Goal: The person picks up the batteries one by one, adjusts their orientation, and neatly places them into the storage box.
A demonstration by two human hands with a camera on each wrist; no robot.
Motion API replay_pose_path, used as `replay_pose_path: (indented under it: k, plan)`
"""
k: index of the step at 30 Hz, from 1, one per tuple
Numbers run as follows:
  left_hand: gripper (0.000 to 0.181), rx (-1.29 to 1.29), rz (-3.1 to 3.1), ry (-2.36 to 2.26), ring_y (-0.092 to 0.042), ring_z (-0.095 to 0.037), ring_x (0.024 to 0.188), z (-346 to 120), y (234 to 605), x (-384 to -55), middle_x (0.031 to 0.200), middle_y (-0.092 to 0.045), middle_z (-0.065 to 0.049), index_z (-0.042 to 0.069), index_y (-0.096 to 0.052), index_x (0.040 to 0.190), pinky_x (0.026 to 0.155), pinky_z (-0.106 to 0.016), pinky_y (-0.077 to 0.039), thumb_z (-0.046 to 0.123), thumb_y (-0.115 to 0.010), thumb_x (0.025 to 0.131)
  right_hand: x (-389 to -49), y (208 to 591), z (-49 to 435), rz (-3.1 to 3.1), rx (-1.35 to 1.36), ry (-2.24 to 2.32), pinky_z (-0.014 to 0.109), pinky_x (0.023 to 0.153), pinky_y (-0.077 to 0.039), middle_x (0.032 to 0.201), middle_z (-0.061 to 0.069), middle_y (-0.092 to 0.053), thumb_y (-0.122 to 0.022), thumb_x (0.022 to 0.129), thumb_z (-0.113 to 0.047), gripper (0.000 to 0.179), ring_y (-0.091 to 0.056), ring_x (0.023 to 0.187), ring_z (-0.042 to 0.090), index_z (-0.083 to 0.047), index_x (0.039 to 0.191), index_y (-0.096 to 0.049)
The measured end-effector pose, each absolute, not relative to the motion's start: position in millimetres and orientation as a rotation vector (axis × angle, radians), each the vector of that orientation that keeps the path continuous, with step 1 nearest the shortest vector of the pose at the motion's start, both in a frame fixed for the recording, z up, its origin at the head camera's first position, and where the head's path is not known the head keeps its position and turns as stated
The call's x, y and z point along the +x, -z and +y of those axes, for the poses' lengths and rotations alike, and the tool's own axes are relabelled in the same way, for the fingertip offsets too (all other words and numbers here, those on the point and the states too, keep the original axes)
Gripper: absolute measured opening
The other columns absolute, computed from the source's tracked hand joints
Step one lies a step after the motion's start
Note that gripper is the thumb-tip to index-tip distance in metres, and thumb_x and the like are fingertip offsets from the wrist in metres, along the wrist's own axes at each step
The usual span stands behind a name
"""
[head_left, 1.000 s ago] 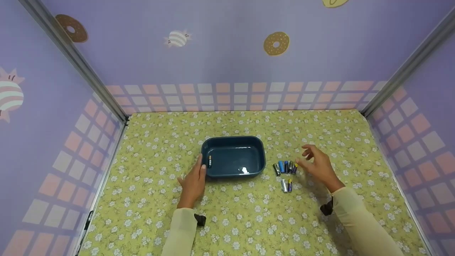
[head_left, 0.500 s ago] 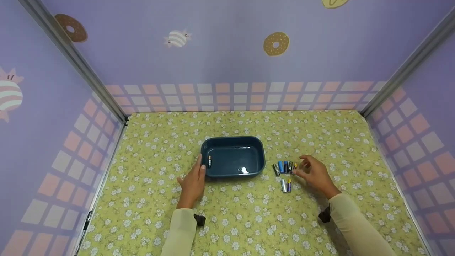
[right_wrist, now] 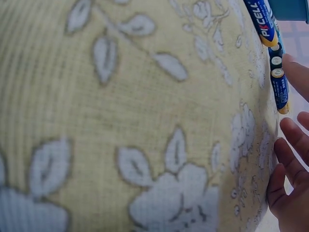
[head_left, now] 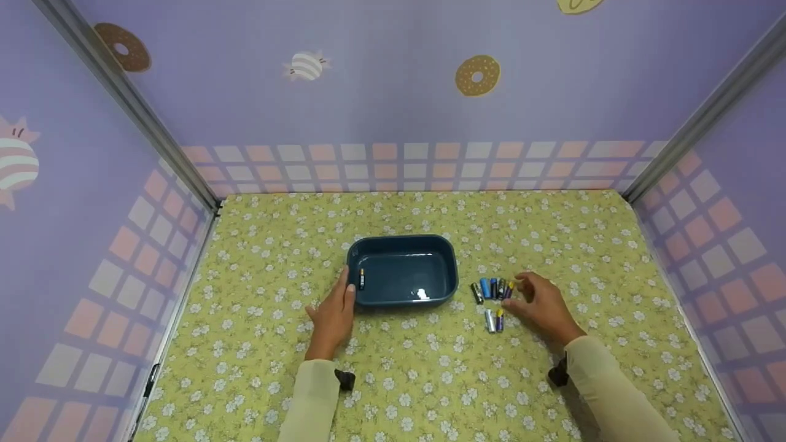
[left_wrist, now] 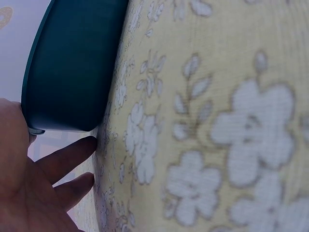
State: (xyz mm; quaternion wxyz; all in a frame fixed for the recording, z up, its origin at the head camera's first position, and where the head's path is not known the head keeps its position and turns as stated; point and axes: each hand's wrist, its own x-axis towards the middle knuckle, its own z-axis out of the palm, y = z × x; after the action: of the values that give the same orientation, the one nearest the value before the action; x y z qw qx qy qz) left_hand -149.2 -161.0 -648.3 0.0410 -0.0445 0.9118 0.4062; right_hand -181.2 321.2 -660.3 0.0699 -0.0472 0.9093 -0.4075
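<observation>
A dark teal dish stands mid-table with one battery lying inside near its left wall. My left hand rests against the dish's left side; in the left wrist view some of its fingers spread loosely below the dish. Right of the dish lies a row of several batteries, with a silver battery and a purple-and-yellow battery nearer me. Beside the row's right-end battery is my right hand, thumb and fingers bent but apart. The right wrist view shows blue-and-yellow batteries close to that thumb.
A yellow flowered cloth covers the table. Purple patterned walls enclose its back and sides, with metal posts at the corners. Both wrists carry a small black device.
My right hand has come left and slightly nearer me, up to the right-end battery, its thumb now by the battery's near end. The left hand and the dish have stayed put.
</observation>
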Motion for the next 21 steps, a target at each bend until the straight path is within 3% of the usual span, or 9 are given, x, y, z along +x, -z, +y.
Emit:
replay_pose_path:
  k: [9,21]
  plan:
    - [0.058,-0.132,2.781,-1.247,-0.034,-0.038,0.152,-161.0,646.4,-148.7,0.167,-0.031,0.0,0.052,-0.005,0.161,0.111,-0.079,0.016,0.064,-0.023,0.107,-180.4,661.0,319.2,2.722,-0.106,1.221,0.055,0.097,-0.052,0.135,0.005,-0.058,-0.078,0.087,-0.054,0.073,-0.058,0.121,0.029,-0.021,0.147,-0.051]
    - [0.059,-0.149,2.789,-1.245,-0.035,-0.037,0.152,-161.1,647.7,-149.8,0.167,-0.033,0.001,0.049,-0.008,0.162,0.112,-0.079,0.016,0.065,-0.022,0.107,-182.2,661.7,316.5,2.773,-0.125,1.172,0.055,0.097,-0.051,0.134,0.006,-0.059,-0.08,0.085,-0.053,0.067,-0.059,0.121,0.029,-0.02,0.138,-0.057]
